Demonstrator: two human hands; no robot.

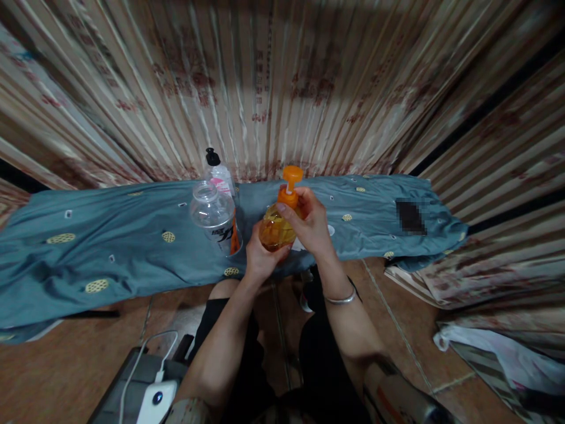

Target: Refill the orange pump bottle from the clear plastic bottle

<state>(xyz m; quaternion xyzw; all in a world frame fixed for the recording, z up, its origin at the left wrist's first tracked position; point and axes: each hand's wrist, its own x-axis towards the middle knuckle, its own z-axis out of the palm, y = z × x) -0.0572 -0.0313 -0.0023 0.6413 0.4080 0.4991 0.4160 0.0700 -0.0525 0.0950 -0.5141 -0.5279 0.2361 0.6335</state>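
Between my two hands is a clear pump bottle point(276, 228) of yellow-amber liquid, its orange pump head at the top and leaning slightly right. My left hand point(261, 254) wraps round the lower body from the left. Around the orange collar and upper body, my right hand point(308, 221) is closed, its thumb lying across the shoulder. To the left stands a clear, wide plastic bottle point(212, 218) without a cap, with an orange and black label. Behind it is a clear bottle with a black cap point(219, 176) and a pink label.
A blue-green cloth with yellow patterns point(145, 235) covers the long narrow table. Patterned curtains point(265, 88) hang behind it and on the right. A blurred dark patch point(410, 217) lies at the right end. A white device with a cable point(156, 400) rests at lower left.
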